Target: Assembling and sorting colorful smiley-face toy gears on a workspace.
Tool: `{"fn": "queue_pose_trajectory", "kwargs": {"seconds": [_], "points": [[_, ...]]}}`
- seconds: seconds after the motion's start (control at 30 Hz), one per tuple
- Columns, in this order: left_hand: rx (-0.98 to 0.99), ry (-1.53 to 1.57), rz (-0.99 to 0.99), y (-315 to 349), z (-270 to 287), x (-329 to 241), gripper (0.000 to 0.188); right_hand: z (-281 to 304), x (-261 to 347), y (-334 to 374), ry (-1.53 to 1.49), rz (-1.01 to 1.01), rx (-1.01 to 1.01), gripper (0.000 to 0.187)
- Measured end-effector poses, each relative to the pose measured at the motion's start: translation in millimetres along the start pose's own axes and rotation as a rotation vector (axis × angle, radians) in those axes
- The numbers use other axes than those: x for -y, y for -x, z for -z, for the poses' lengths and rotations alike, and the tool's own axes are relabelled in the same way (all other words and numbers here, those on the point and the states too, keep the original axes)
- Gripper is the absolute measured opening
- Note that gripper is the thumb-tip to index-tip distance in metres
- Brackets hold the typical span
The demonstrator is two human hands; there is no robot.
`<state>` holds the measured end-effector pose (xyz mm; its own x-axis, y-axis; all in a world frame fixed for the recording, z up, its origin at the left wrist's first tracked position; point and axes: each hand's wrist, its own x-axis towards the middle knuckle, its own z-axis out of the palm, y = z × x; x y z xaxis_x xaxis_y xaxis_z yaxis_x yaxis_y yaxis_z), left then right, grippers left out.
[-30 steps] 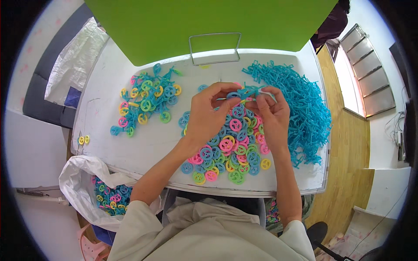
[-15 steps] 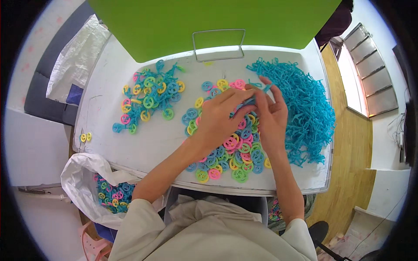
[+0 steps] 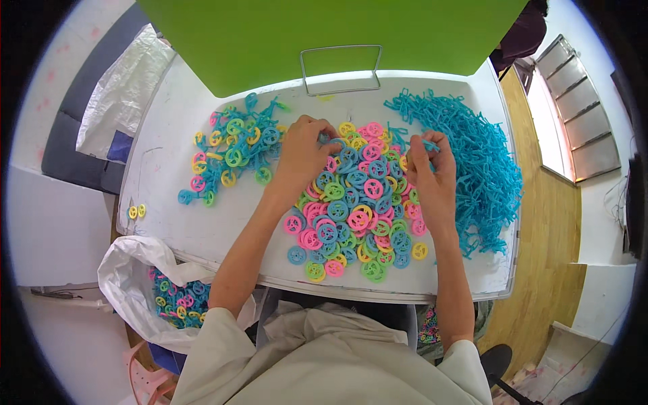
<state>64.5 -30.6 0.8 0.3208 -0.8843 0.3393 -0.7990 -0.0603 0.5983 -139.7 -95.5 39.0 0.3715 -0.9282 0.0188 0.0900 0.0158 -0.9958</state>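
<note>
With my left hand (image 3: 304,152) fingers pinched on a wheel in the wheel pile (image 3: 354,202) mid-bench, and right hand (image 3: 432,172) fingers clamped on a blue stick (image 3: 426,143), I should align both squarely.

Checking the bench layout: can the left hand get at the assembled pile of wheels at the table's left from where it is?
Probably yes: the left hand lies right beside that assembled pile, with only bare table between.

Small assembly workshop; worktable (image 3: 169,175) heaped with plastic wheels (image 3: 351,209).
</note>
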Motion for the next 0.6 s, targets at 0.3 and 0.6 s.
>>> {"fn": "queue_pose_trajectory", "kwargs": {"seconds": [0.3,0.6], "points": [[0.213,0.830,0.399,-3,18,-37,0.024,-4,4,2,0.191,0.021,0.176,0.010],[0.322,1.011,0.337,3,13,-58,0.027,-2,-2,1,0.077,0.012,0.122,0.015]]}}
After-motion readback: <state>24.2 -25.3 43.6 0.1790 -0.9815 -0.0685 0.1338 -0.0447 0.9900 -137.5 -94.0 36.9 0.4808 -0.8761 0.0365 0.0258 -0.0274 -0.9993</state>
